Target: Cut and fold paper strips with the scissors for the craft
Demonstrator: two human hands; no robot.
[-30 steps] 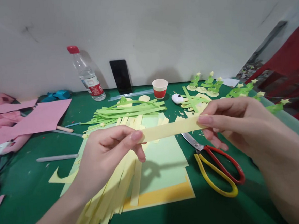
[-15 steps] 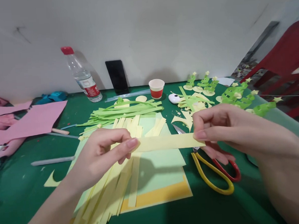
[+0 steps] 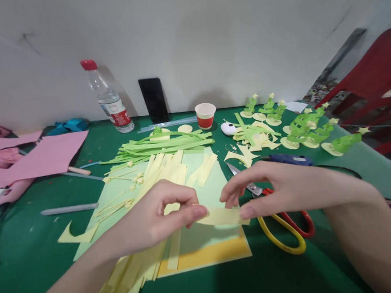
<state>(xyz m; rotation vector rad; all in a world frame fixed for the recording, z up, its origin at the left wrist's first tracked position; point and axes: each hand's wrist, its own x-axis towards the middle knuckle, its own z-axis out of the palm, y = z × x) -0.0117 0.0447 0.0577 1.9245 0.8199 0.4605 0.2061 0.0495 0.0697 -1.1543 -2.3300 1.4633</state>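
A short pale yellow paper strip [image 3: 220,217] is held level above the light green sheets. My left hand [image 3: 166,209] pinches its left end between thumb and fingers. At the other end, the thumb of my right hand [image 3: 275,188] touches the strip, while the curled fingers stay apart from the thumb. Under and beside my right hand lie scissors [image 3: 282,241] with one yellow and one red handle, blades pointing away. Long yellow paper strips [image 3: 159,251] spread beneath my left hand and forearm. Thin strips and small folded paper stars [image 3: 138,179] lie to its left.
Green strips [image 3: 168,146] are piled farther back. Behind them stand a paper cup [image 3: 206,116], a phone [image 3: 154,100] and a water bottle [image 3: 112,103]. Spiral paper trees with stars [image 3: 306,127] stand at right, near a blue tool [image 3: 290,159]. Pink paper [image 3: 53,154] lies left.
Both hands have come closer together and lower, with the strip now slightly bent. My right fingers have lifted off its right end. The blue tool has come into view behind my right hand.
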